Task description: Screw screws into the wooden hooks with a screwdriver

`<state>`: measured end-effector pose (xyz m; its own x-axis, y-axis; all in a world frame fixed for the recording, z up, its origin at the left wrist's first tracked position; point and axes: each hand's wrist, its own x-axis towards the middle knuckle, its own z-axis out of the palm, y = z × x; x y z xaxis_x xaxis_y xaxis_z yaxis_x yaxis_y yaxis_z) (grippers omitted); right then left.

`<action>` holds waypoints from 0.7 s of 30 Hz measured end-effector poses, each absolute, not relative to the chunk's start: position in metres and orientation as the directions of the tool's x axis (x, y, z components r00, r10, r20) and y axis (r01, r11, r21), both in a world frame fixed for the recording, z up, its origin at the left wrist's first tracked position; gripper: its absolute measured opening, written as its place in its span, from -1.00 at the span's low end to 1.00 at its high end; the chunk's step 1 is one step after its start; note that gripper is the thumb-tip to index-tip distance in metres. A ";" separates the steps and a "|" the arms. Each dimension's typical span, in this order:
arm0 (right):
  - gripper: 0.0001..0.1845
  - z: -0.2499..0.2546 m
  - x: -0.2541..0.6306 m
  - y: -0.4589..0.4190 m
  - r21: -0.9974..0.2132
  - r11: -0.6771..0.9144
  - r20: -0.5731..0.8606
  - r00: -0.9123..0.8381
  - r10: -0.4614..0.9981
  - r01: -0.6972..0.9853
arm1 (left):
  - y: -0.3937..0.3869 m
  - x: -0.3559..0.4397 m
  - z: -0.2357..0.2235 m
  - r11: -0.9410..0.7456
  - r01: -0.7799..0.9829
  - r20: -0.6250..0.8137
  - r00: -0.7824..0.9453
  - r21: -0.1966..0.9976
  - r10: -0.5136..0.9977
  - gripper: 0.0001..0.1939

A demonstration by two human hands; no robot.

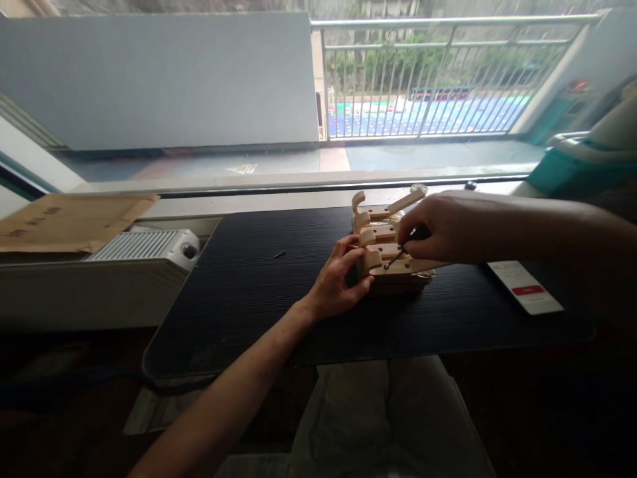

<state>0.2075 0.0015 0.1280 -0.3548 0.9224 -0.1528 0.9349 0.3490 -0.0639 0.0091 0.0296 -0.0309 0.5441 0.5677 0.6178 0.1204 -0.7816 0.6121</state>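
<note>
On the dark table lies a block of light wooden pieces (381,251) with curved, hook-like ends and several dark holes. My left hand (338,282) is closed around its left side, fingers behind the curved ends and thumb at the near edge. Above the right part of the block, my right hand (430,226) grips a thin dark screwdriver (395,258). Its shaft slants down and left, the tip at a hole in the nearest piece. Most of its handle is hidden in my fingers. Clear wrap (419,190) shows at the far right end.
A small dark rod (279,254) lies on the black tabletop (233,305), left of my left hand. To the right is a phone (527,285) with a lit screen. Beyond the table's left edge, a brown envelope (64,222) rests over a white radiator (149,244). A window sill borders the far side.
</note>
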 end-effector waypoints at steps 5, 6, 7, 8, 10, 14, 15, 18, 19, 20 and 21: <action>-0.70 0.132 0.205 -0.003 -0.086 0.382 -0.156 -0.391 0.907 0.920 | 0.026 0.010 -0.031 -0.706 0.149 0.544 0.535 0.693 0.647 -0.52; -0.70 0.133 0.204 -0.005 -0.093 0.397 -0.145 -0.407 0.902 0.913 | 0.026 0.011 -0.031 -0.687 0.148 0.533 0.524 0.711 0.665 -0.54; -0.71 0.134 0.202 -0.006 -0.097 0.412 -0.133 -0.422 0.897 0.906 | 0.025 0.013 -0.030 -0.671 0.145 0.523 0.515 0.727 0.679 -0.56; -0.72 0.135 0.201 -0.007 -0.100 0.425 -0.122 -0.435 0.892 0.900 | 0.025 0.014 -0.029 -0.657 0.142 0.514 0.509 0.741 0.690 -0.59; -0.75 0.136 0.200 -0.010 -0.101 0.441 -0.112 -0.451 0.886 0.892 | 0.024 0.016 -0.026 -0.635 0.147 0.492 0.509 0.759 0.706 -0.64; -0.72 0.136 0.203 -0.013 -0.110 0.383 -0.129 -0.395 0.909 0.917 | 0.023 0.018 -0.022 -0.618 0.221 0.457 0.499 0.754 0.736 -0.68; -0.71 0.136 0.205 -0.012 -0.121 0.357 -0.137 -0.371 0.918 0.926 | 0.022 0.018 -0.022 -0.618 0.247 0.454 0.490 0.746 0.744 -0.67; -0.74 0.135 0.208 -0.006 -0.173 0.317 -0.147 -0.342 0.928 0.933 | 0.020 0.021 -0.024 -0.619 0.299 0.462 0.455 0.726 0.762 -0.66; -0.74 0.134 0.209 -0.003 -0.188 0.314 -0.151 -0.343 0.927 0.931 | 0.019 0.022 -0.025 -0.619 0.306 0.467 0.443 0.724 0.765 -0.66; -0.74 0.134 0.208 -0.001 -0.198 0.307 -0.158 -0.340 0.927 0.931 | 0.018 0.024 -0.027 -0.616 0.310 0.471 0.429 0.724 0.771 -0.67; -0.73 0.134 0.207 0.002 -0.200 0.296 -0.167 -0.330 0.929 0.934 | 0.017 0.026 -0.029 -0.609 0.312 0.473 0.413 0.729 0.778 -0.68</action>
<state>0.2072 0.0021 0.1344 -0.3302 0.9290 -0.1671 0.9341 0.2961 -0.1996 0.0256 0.0175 -0.0293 0.4131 0.7783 0.4729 0.3124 -0.6089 0.7292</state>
